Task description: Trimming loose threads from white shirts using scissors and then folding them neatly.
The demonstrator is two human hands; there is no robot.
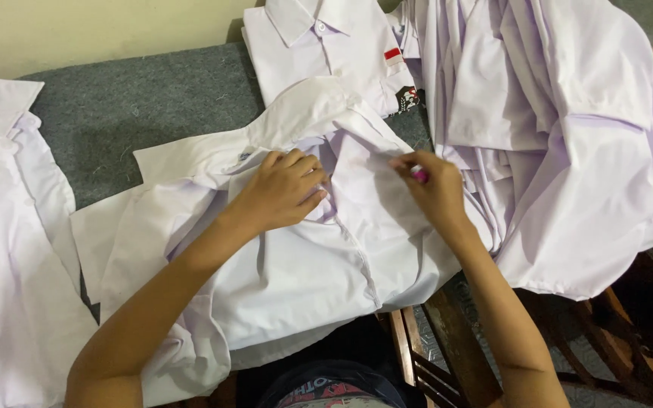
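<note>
Two bare hands work a soft, creased white cotton shirt spread on grey felt-like table cloth. Left hand lies loosely curled, pressing the fabric below the collar; right hand, just beside, pinches a small pink object.
</note>
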